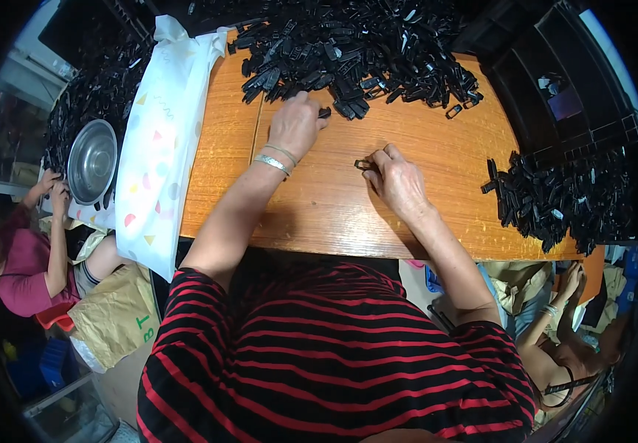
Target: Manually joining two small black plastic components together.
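Note:
My left hand, with a bracelet at the wrist, is at the near edge of a big heap of small black plastic parts. Its fingers are closed on a short black plastic part. Nearer to me and to the right, my right hand pinches another small black plastic part between thumb and fingertips, just over the wooden table. This one has an opening in it, like a buckle. The two parts are apart from each other.
A second pile of black parts covers the table's right end. Along the left edge lies a white patterned plastic sheet, with a metal bowl beyond it. Other people sit at left and lower right, hands at work.

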Demonstrator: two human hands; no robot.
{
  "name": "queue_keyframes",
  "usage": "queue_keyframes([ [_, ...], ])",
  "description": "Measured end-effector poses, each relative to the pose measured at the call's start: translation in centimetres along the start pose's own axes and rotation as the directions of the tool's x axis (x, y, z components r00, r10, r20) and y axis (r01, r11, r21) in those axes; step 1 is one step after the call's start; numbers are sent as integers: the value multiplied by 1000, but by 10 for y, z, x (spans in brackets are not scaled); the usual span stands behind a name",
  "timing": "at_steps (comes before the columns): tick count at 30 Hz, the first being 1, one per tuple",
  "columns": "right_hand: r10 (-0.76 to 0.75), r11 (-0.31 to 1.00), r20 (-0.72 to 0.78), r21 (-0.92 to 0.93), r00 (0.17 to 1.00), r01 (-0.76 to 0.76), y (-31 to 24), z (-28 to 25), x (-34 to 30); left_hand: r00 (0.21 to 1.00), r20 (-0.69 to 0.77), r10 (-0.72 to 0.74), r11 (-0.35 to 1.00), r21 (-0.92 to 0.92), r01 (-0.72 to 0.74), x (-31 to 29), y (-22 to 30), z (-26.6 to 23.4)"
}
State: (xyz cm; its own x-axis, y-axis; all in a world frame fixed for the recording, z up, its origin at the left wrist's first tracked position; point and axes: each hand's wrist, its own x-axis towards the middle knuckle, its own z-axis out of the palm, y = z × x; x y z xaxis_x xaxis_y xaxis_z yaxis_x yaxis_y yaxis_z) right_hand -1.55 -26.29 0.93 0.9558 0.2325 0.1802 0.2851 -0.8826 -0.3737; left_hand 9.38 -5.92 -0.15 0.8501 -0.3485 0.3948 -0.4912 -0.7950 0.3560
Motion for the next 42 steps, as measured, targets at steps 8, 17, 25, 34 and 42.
queue_keyframes([
  [8,221,888,-155,439,963,-134,-9,5,11,919,303,-250,461,-798,389,-17,12,3],
  [17,303,679,-260,734,917,-16,-34,6,24,901,418,-116,99,-898,429,-45,48,-22],
  [25,296,527,-80,845,952,-93,-39,-13,21,883,450,-135,45,-887,459,-45,39,-32],
  [34,179,761,-266,647,947,37,-40,-10,22,917,361,-171,55,-926,375,-50,38,-29],
  [42,118,848,-273,529,955,46,-46,-10,21,943,296,-155,49,-951,306,-55,35,-23],
])
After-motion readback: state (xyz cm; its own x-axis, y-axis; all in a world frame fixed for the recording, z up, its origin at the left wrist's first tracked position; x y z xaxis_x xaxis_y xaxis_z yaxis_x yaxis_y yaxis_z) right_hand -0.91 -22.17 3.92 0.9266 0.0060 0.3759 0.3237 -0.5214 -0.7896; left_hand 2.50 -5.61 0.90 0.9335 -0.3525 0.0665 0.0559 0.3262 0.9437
